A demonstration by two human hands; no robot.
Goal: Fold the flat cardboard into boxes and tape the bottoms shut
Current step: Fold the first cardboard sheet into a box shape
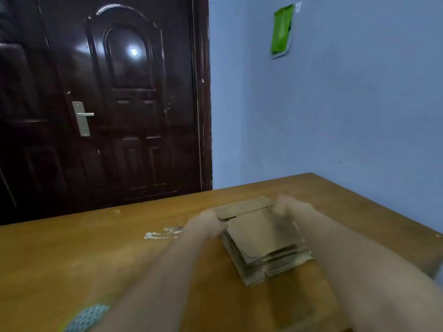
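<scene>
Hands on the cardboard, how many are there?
2. The left hand grips the far left corner of the cardboard stack; the right hand grips its far right corner. Blur hides the fingers.

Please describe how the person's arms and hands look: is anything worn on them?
Both forearms are bare, and the left hand and right hand show no gloves. A patterned sleeve in teal and white with a yellow-green edge shows on the left arm. Motion blur hides finer details.

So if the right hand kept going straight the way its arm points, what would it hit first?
Probably nothing on the table: beyond the right hand lies bare wood, then the far edge. Blur makes depth uncertain.
</scene>
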